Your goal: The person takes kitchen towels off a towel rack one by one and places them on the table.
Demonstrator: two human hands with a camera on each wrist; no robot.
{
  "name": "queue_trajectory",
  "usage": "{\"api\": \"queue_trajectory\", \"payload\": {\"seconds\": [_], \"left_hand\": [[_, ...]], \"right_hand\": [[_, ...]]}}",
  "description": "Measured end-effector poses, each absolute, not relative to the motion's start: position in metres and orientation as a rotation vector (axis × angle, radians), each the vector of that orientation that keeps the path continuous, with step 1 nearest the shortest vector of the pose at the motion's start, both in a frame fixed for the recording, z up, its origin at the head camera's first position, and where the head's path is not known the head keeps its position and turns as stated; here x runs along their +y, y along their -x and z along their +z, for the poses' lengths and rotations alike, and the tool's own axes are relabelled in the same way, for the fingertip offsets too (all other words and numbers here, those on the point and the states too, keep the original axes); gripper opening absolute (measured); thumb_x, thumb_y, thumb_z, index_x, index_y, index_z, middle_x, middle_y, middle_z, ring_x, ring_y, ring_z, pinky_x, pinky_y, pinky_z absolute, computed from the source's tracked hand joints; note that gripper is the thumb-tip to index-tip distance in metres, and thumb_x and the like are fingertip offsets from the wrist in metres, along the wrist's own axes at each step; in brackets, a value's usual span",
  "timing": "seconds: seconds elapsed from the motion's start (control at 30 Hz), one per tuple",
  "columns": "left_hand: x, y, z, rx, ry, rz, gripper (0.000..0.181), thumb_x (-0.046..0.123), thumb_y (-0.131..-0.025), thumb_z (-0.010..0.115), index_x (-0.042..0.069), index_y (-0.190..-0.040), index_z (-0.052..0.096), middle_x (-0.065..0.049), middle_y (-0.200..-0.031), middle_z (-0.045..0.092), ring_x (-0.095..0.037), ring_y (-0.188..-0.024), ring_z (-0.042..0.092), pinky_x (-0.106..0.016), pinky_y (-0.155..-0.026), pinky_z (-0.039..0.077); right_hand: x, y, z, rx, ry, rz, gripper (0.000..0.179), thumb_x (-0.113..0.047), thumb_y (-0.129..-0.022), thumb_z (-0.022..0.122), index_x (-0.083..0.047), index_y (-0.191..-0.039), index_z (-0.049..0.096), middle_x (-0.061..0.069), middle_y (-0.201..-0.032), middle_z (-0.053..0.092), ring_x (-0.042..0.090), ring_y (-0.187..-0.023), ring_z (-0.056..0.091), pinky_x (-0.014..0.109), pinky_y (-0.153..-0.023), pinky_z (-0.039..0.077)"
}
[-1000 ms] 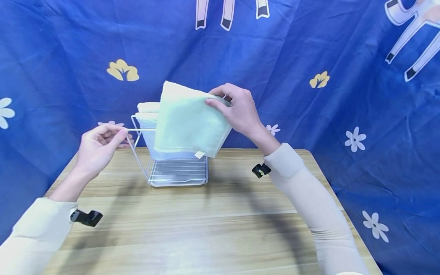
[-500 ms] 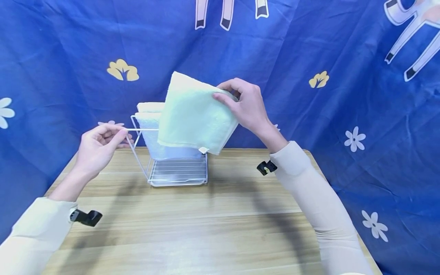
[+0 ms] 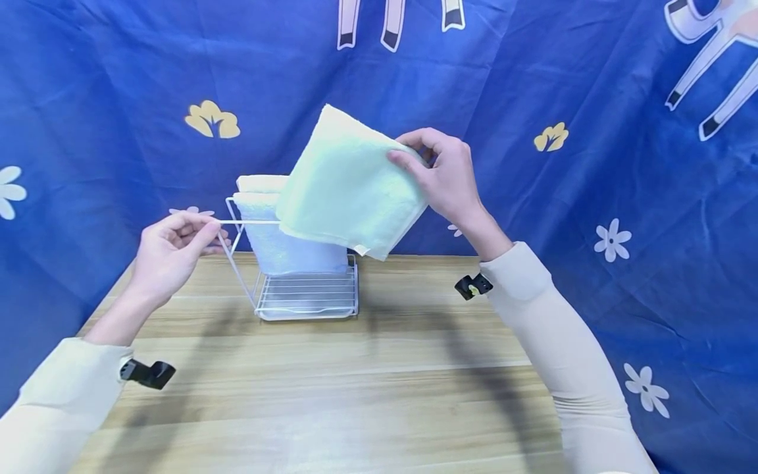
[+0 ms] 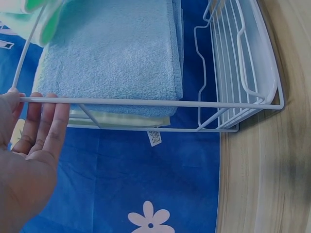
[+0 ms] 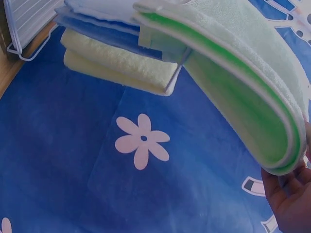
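Observation:
A folded pale green towel (image 3: 355,184) hangs tilted in the air, pinched at its upper right corner by my right hand (image 3: 444,171). Its fold shows as a bright green loop in the right wrist view. Behind and below it, a folded light blue towel (image 4: 116,53) hangs over a white wire rack (image 3: 239,276). A pale yellow towel (image 5: 116,63) hangs farther back on the same rack. My left hand (image 3: 174,247) holds the rack's upper left front corner between thumb and fingers. The green towel overlaps the rack's right part in the head view.
The rack stands on a wood-grain table (image 3: 331,408), near its back edge, with a white tray (image 4: 265,53) in its base. A blue curtain (image 3: 497,79) printed with flowers and animal legs hangs close behind and along both sides.
My right hand has moved up and to the right with the green towel, uncovering more of the blue towel. The left hand and the rack have stayed put.

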State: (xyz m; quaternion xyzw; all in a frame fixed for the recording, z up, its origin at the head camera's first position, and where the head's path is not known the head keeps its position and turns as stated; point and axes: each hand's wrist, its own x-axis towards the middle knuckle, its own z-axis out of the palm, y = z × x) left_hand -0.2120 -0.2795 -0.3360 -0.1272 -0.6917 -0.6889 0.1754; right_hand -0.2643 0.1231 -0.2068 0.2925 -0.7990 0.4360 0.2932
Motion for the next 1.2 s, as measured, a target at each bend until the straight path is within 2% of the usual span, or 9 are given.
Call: {"api": "queue_trajectory", "payload": {"seconds": [0.2, 0.33, 0.57, 0.93, 1.07, 1.2], "left_hand": [[-0.278, 0.210, -0.334, -1.967, 0.343, -1.939, 0.011, 0.000, -0.100, 0.069, 0.007, -0.104, 0.076, 0.007, -0.093, 0.080, -0.004, -0.078, 0.078, -0.017, -0.071, 0.067], [-0.277, 0.210, -0.334, -1.960, 0.352, -1.945, 0.009, 0.000, -0.100, 0.069, 0.002, -0.106, 0.075, 0.006, -0.091, 0.080, -0.004, -0.078, 0.078, -0.018, -0.071, 0.067], [-0.278, 0.210, -0.335, -1.975, 0.342, -1.900, 0.009, 0.000, -0.100, 0.069, 0.004, -0.105, 0.075, 0.010, -0.095, 0.080, -0.003, -0.076, 0.078, -0.016, -0.070, 0.067], [-0.276, 0.210, -0.336, -1.943, 0.413, -1.962, 0.011, -0.002, -0.101, 0.067, 0.005, -0.106, 0.074, 0.004, -0.090, 0.080, -0.006, -0.078, 0.078, -0.018, -0.072, 0.068], [-0.276, 0.210, -0.336, -1.979, 0.369, -1.917, 0.011, 0.000, -0.101, 0.068, 0.006, -0.106, 0.075, 0.008, -0.093, 0.079, -0.004, -0.078, 0.078, -0.016, -0.072, 0.067], [-0.277, 0.209, -0.335, -2.001, 0.330, -1.884, 0.012, 0.001, -0.101, 0.068, 0.010, -0.105, 0.076, 0.011, -0.095, 0.079, -0.002, -0.079, 0.077, -0.014, -0.071, 0.066]], "right_hand": [[0.131, 0.261, -0.203, -2.112, -0.737, 1.175, 0.018, -0.021, -0.093, 0.083, -0.006, -0.104, 0.082, 0.010, -0.086, 0.075, 0.011, -0.063, 0.050, 0.020, -0.052, 0.037], [0.137, 0.260, -0.199, -2.097, -0.715, 1.173, 0.017, -0.022, -0.094, 0.082, -0.007, -0.103, 0.082, 0.008, -0.085, 0.073, 0.012, -0.064, 0.049, 0.021, -0.051, 0.034], [0.147, 0.257, -0.194, -2.068, -0.720, 1.147, 0.017, -0.021, -0.094, 0.082, -0.006, -0.103, 0.082, 0.004, -0.083, 0.071, 0.011, -0.065, 0.049, 0.021, -0.051, 0.034], [0.157, 0.254, -0.188, -1.997, -0.708, 1.140, 0.019, -0.017, -0.094, 0.082, -0.001, -0.104, 0.081, 0.017, -0.095, 0.077, 0.007, -0.068, 0.054, 0.018, -0.053, 0.040], [0.163, 0.253, -0.188, -2.027, -0.679, 1.139, 0.018, -0.017, -0.094, 0.082, -0.002, -0.103, 0.081, 0.015, -0.098, 0.078, 0.008, -0.071, 0.057, 0.017, -0.054, 0.042], [0.172, 0.253, -0.191, -2.074, -0.647, 1.114, 0.017, -0.020, -0.094, 0.083, -0.006, -0.103, 0.082, 0.012, -0.096, 0.078, 0.008, -0.070, 0.057, 0.018, -0.053, 0.040]]}}
